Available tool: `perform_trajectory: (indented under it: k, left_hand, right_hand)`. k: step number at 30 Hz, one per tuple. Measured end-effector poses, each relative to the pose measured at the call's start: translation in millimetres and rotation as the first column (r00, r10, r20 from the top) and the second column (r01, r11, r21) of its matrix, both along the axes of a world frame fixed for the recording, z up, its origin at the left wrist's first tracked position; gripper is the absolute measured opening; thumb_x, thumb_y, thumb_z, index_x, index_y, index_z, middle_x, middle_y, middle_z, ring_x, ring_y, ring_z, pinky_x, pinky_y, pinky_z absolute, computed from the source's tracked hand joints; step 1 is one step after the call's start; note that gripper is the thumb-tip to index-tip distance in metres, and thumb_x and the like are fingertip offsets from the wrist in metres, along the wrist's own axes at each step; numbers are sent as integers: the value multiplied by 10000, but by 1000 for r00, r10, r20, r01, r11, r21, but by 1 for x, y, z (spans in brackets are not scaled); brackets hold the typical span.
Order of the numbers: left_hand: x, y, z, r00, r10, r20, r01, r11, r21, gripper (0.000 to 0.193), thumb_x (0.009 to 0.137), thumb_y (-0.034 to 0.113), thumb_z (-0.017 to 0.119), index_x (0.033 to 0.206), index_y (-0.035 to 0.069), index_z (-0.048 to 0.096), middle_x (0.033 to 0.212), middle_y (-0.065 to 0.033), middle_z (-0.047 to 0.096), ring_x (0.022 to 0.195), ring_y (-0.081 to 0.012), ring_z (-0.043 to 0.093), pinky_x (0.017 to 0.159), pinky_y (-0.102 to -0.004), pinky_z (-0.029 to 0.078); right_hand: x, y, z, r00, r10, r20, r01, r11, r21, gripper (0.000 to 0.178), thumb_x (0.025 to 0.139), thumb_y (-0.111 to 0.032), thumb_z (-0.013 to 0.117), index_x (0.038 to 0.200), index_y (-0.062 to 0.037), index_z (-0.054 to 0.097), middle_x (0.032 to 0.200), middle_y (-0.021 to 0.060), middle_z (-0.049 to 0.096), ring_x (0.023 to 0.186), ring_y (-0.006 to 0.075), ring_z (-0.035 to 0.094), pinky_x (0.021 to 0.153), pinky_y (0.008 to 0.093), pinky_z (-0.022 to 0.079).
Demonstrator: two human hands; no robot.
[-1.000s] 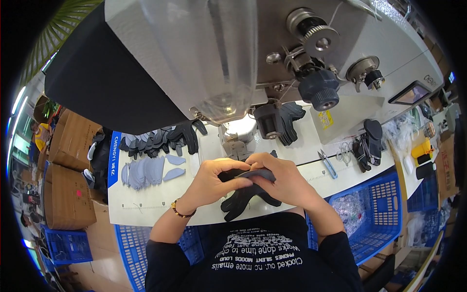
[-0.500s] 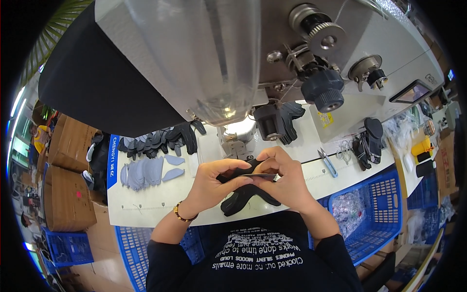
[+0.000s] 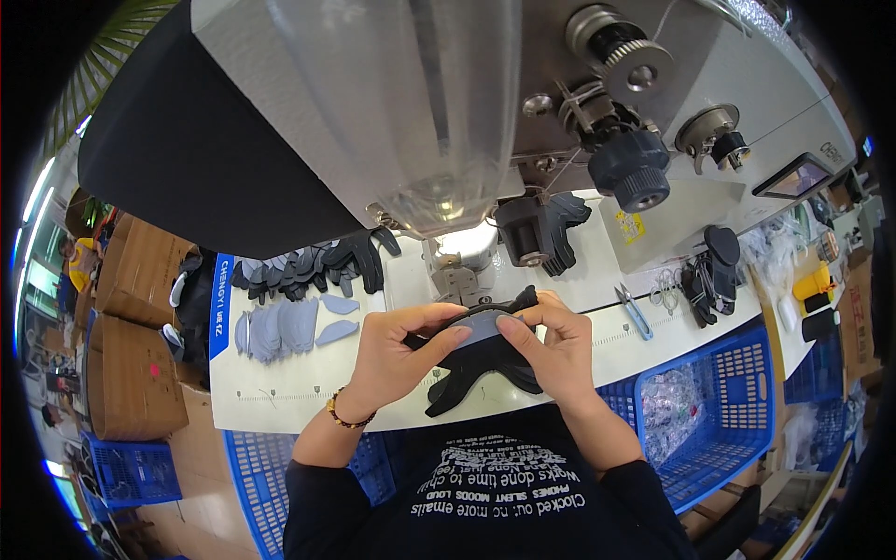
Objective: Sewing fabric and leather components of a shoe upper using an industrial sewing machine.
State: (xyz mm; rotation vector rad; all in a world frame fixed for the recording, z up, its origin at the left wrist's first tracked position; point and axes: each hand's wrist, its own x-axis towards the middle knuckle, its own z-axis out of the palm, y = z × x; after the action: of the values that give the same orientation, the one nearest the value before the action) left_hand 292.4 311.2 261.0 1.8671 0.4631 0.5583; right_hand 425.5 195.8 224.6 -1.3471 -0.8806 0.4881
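My left hand (image 3: 397, 350) and my right hand (image 3: 551, 345) both pinch one grey curved fabric piece (image 3: 483, 327), thumbs on its face. A black curved piece (image 3: 518, 301) lies along its far edge, also between my fingers. Below them, near the table's front edge, rests a black forked fabric piece (image 3: 455, 385). The sewing machine's presser area (image 3: 457, 280) is just beyond my fingertips. To the left lie stacked light grey curved pieces (image 3: 297, 325), with several dark forked pieces (image 3: 359, 261) behind them.
The sewing machine head (image 3: 355, 112) hangs over the work. Blue-handled snips (image 3: 637, 313) and black straps (image 3: 709, 280) lie on the white table (image 3: 308, 378) at the right. A blue basket (image 3: 737, 411) holding clear plastic stands at the lower right; cardboard boxes (image 3: 140, 373) stand at left.
The grey piece was edge-on between my fingers; now its face is tilted up toward me. My right thumb has shifted onto that face. The view has moved slightly.
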Motion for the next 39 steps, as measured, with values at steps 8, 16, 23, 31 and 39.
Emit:
perform_trajectory:
  k: [8,16,23,31,39]
  left_hand:
    - [-6,1,-2,999,35,-36,-40,988,-146,210,739,128,620,891,-15,605,671,-40,607,582,-36,529,509,-157,414]
    - [-8,0,-2,999,41,-5,-41,983,-180,196,745,123,613,885,-14,610,654,-25,597,566,-30,513,498,-153,405]
    - [-7,1,-6,997,68,26,-62,980,-189,184,741,122,619,863,-14,615,649,-20,595,552,-29,499,494,-156,400]
    - [-4,1,-5,995,100,29,-94,979,-181,177,739,134,623,840,-11,621,635,-20,594,548,-27,494,488,-157,395]
    - [-5,4,-11,985,170,28,-167,982,-84,145,750,117,602,813,-12,622,614,-13,581,538,-23,473,475,-154,368]
  right_hand:
    - [-9,5,-5,974,-143,178,122,985,123,96,662,-98,673,667,-18,620,635,22,492,767,170,403,683,267,334]
    - [-11,6,-3,960,-167,225,131,978,165,96,654,-89,675,640,-26,603,628,12,482,784,175,403,695,269,316]
    - [-11,8,-3,958,-168,232,132,977,165,112,653,-96,678,625,-28,593,631,14,486,780,179,408,704,272,311]
    - [-10,10,-5,954,-177,241,136,975,177,128,645,-116,688,622,-35,591,652,20,514,768,175,425,705,276,303]
    - [-10,7,-3,993,-121,16,117,983,141,162,636,-74,696,724,-23,570,700,40,547,721,145,489,668,242,377]
